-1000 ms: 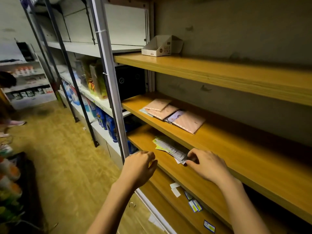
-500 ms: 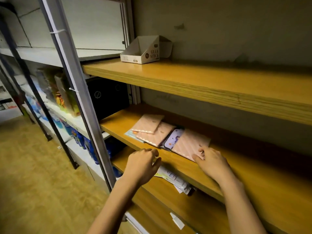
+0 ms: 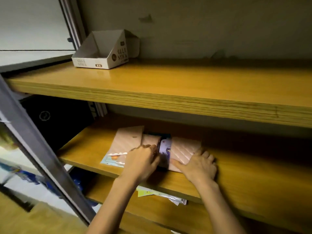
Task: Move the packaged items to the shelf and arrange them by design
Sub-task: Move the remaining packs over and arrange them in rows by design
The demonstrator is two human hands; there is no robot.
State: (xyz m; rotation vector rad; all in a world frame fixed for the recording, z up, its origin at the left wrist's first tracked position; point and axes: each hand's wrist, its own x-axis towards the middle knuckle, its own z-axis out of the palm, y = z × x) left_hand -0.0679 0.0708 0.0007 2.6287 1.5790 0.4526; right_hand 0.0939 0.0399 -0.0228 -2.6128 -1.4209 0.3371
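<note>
Several flat packets lie on the middle wooden shelf (image 3: 253, 173). A pink ribbed packet (image 3: 128, 141) sits at the left on a pale blue packet (image 3: 112, 159). Beside it are a smaller pink packet (image 3: 150, 139), a purple printed packet (image 3: 165, 146) and another pink ribbed packet (image 3: 184, 149) at the right. My left hand (image 3: 141, 163) has its fingers curled on the front of the smaller pink packet, next to the purple one. My right hand (image 3: 200, 165) presses on the right pink packet's near corner, thumb along its front edge.
A white cardboard glue-stick display box (image 3: 104, 51) stands on the top shelf (image 3: 185, 92). More packets (image 3: 162, 195) lie on the shelf below. A grey metal upright (image 3: 42, 159) slants across the left, with a black box (image 3: 55, 119) behind it.
The view has come closer and risen. My left hand went up from below the shelf edge onto the middle packets. My right hand slid onto the right pink packet's near corner.
</note>
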